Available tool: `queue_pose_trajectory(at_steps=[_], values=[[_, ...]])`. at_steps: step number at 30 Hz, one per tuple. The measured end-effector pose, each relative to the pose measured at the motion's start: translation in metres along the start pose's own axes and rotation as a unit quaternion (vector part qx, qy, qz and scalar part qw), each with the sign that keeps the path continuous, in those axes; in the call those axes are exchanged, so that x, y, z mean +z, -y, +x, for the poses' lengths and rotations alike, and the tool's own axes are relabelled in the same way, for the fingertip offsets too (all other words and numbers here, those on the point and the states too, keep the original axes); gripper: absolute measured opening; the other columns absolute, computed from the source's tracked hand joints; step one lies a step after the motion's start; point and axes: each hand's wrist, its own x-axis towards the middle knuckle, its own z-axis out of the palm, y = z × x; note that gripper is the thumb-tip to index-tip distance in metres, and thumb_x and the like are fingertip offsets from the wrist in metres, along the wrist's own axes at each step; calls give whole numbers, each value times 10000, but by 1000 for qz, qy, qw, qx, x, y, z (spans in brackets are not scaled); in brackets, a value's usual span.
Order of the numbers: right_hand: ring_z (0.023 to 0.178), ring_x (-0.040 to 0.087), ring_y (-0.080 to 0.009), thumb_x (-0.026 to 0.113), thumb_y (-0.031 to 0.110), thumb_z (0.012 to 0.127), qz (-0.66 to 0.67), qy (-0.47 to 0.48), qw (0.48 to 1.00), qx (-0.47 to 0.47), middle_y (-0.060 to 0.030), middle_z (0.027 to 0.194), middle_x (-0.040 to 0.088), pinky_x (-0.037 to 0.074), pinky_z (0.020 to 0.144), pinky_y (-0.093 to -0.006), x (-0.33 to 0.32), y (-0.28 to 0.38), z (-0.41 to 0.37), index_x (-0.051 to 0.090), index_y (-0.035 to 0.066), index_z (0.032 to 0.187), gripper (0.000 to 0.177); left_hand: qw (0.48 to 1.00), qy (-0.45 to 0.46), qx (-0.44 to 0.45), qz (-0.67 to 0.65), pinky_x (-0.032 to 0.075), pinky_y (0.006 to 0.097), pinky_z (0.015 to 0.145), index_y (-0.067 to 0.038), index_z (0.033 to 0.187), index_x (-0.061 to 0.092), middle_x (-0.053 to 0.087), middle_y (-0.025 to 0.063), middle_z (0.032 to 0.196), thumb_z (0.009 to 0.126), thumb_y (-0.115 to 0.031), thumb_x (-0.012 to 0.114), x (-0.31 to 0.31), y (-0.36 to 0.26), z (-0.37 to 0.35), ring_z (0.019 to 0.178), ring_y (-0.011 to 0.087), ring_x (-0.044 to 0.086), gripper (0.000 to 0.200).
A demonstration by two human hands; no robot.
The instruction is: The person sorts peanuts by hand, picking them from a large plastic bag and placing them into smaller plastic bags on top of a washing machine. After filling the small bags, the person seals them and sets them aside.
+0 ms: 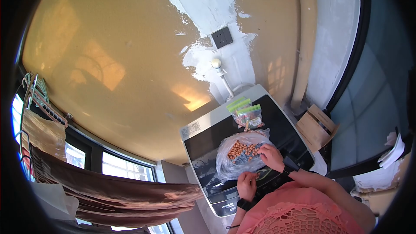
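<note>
Dipping toward the small brown nuts (pixel 242 149), the right grip (pixel 271 156) has its fingertips at the right edge of the pile, bent inward; whether they are closed on a nut I cannot tell. The nuts lie directly left of those fingertips, in the open mouth of a clear plastic bag (pixel 226 164), with something blue-grey (pixel 245 156) showing among them. The left grip (pixel 247 185) is nearer the body, below and to the left of the right one, just beside the bag's near edge. Its fingers are curled, with the tips pointing toward the right; what they hold, if anything, is too small to make out. The two hands are apart, and a dark band sits on each wrist.

Beyond the right grip, past the far side of the plastic bag, zip bags with green strips (pixel 250 113) lie overlapping, with small contents inside. All of this rests on the dark lid (pixel 203 147) of a washing machine, tilted in view. Farther beyond the hands, a tap (pixel 216 63) and a dark socket (pixel 222 37) are on the patched wall. Well to the right of the grips is an open cardboard box (pixel 313 131); well to the left, brown cloth (pixel 130 197) hangs by the windows.
</note>
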Motion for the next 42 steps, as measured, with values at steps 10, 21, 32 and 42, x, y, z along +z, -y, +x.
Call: queue_pose_trajectory(at_steps=[10, 21, 32, 42], values=[[801, 655, -299, 757, 132, 770, -60, -1, 998, 23, -59, 870, 629, 514, 665, -433, 23, -17, 1, 648, 119, 851, 137, 1000, -8, 7, -12, 532, 388, 739, -59, 892, 732, 668, 110, 897, 826, -8, 722, 2, 0, -2, 844, 300, 665, 84], [862, 651, -302, 792, 171, 781, 84, 48, 995, -3, -83, 888, 634, 516, 732, -396, -1, 17, -6, 630, 66, 827, 199, 1000, 9, -5, -12, 526, 407, 761, -56, 925, 722, 663, 119, 910, 836, -23, 707, 4, 6, -5, 864, 325, 654, 96], [1074, 573, -249, 752, 224, 759, -38, 77, 996, -20, -35, 1083, 628, 446, 903, -397, 10, 15, -65, 660, 128, 788, 136, 998, 51, 27, 14, 539, 352, 648, -31, 1034, 752, 649, 130, 926, 830, -41, 740, 6, 24, -5, 791, 270, 662, 205], [1004, 496, -174, 696, 290, 726, -168, -6, 984, 58, 15, 927, 535, 378, 812, -333, 46, 32, -78, 707, 144, 776, 154, 967, 236, 96, -18, 503, 323, 561, 4, 1095, 713, 604, 122, 979, 853, -92, 722, -12, 71, 11, 816, 251, 616, 261]])
